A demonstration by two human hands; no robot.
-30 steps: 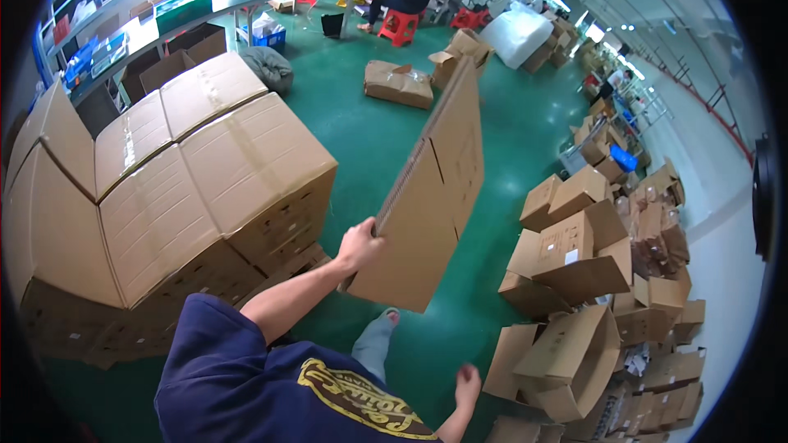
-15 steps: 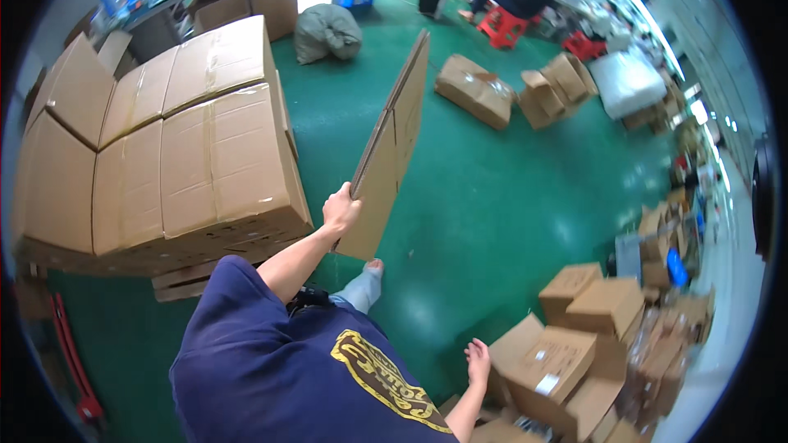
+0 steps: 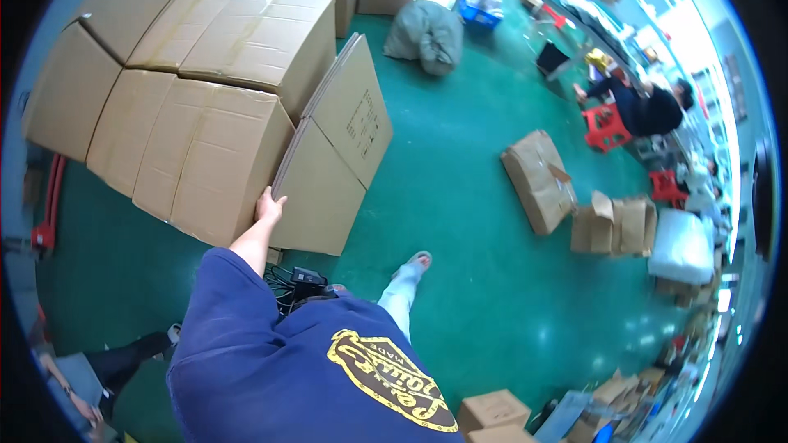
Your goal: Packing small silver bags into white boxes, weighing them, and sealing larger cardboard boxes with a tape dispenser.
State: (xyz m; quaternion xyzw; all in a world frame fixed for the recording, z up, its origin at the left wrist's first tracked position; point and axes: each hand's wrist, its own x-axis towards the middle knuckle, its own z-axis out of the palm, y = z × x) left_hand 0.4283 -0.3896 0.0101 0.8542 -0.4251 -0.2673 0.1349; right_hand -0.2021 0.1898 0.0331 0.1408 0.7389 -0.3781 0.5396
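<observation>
My left hand (image 3: 269, 207) grips the near edge of a flattened cardboard carton (image 3: 345, 139), folded in several layers. The carton stands tilted on its edge, close along the right side of a stack of big taped cardboard boxes (image 3: 215, 139). Dark print marks its upper outer face. My left arm reaches forward, and its fingers wrap round the carton's edge. My right hand is out of the picture.
A grey-green sack (image 3: 425, 36) lies beyond the carton. Brown boxes (image 3: 538, 180) stand on the green floor to the right, near a person on a red stool (image 3: 606, 126). Behind me at the left are another person and a red pallet-jack handle (image 3: 49, 205).
The view has turned to the right. The flattened carton has come up close beside the box stack, still in my left hand. My right hand has left the view.
</observation>
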